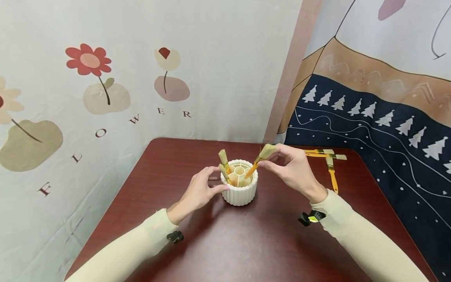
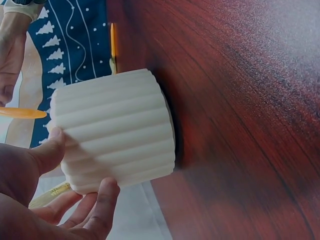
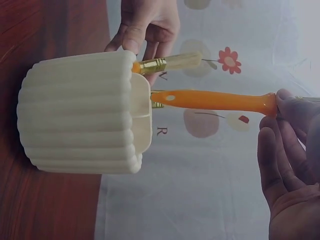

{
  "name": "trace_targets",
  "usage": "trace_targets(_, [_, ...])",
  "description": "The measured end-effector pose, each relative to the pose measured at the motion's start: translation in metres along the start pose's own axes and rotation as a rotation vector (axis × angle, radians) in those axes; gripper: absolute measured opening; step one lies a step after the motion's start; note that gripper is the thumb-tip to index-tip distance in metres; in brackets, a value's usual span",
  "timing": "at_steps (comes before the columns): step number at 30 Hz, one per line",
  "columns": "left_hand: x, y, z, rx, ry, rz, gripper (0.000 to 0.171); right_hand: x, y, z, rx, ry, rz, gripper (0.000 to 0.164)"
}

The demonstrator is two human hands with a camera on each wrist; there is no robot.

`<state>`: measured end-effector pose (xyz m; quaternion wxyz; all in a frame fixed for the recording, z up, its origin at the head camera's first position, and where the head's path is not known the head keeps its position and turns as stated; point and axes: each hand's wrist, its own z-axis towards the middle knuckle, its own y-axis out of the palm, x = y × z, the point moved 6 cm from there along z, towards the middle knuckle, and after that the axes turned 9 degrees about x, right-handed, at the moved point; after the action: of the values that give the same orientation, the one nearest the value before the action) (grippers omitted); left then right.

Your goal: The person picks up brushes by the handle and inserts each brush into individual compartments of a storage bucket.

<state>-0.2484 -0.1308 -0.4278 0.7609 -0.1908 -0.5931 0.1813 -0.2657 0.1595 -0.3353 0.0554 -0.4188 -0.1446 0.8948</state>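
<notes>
"What's left of the ribbed, cream-white round holder (image 1: pixel 239 196)?"

"The left hand (image 1: pixel 198 189), thumb and fingers clamped on its side."

"And inside it?"

"Two orange-handled, pale-bristled flat brushes (image 1: pixel 222 156), bristles up, in its left-hand compartments."

"Where's the right hand (image 1: pixel 294 171)?"

"Right of the holder, pinching another orange-handled flat brush (image 1: pixel 259 159), handle tip down, just above the holder's opening."

"Farther right of it?"

"Three loose orange-handled brushes (image 1: pixel 333 180) on the glossy red-brown bench (image 1: pixel 246 243)."

Both arms (image 1: pixel 135 242) extend forward, left fingers (image 2: pixel 104 207) gently curved, right fingers (image 3: pixel 268 157) pinching.
</notes>
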Motion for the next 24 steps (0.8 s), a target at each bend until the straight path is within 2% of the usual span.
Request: trace_targets(24, [0.002,0.0,0.002,-0.018,0.016,0.023,0.057,0.0,0.031,-0.002,-0.09,-0.148,-0.031,0.039])
